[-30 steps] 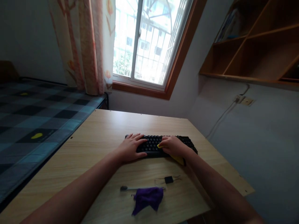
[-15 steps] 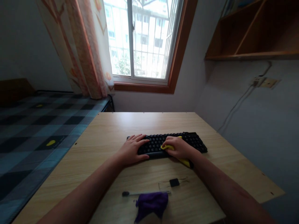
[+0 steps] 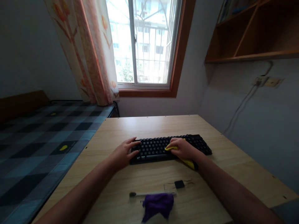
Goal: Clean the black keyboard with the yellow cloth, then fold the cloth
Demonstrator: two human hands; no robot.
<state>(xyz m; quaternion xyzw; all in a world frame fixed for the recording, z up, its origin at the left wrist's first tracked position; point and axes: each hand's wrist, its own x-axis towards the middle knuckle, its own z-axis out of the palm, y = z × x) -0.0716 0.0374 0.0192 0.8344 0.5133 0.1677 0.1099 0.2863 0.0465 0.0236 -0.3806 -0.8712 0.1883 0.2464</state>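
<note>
A black keyboard point(image 3: 151, 147) lies on the light wooden table point(image 3: 140, 126). At its left end rests my left hand point(image 3: 123, 154), fingers spread over the edge and the outermost keys. My right hand point(image 3: 184, 149) is closed on a yellow cloth point(image 3: 190, 163), pressed against the keys right of the middle. Part of the cloth hangs out below the palm, over the keyboard's front edge. The right hand and forearm hide some of the keys.
Nearer me lie a thin brush with a dark head point(image 3: 132, 194), a purple cloth point(image 3: 158, 205) and a small black piece with thin wires point(image 3: 179, 184). A checked bed point(image 3: 70, 137) stands left, a window point(image 3: 151, 46) ahead, a wall shelf point(image 3: 245, 40) upper right.
My left hand has slid left, from over the keys to the keyboard's left end. My right hand still holds the yellow cloth on the keys. The whole view has shifted slightly.
</note>
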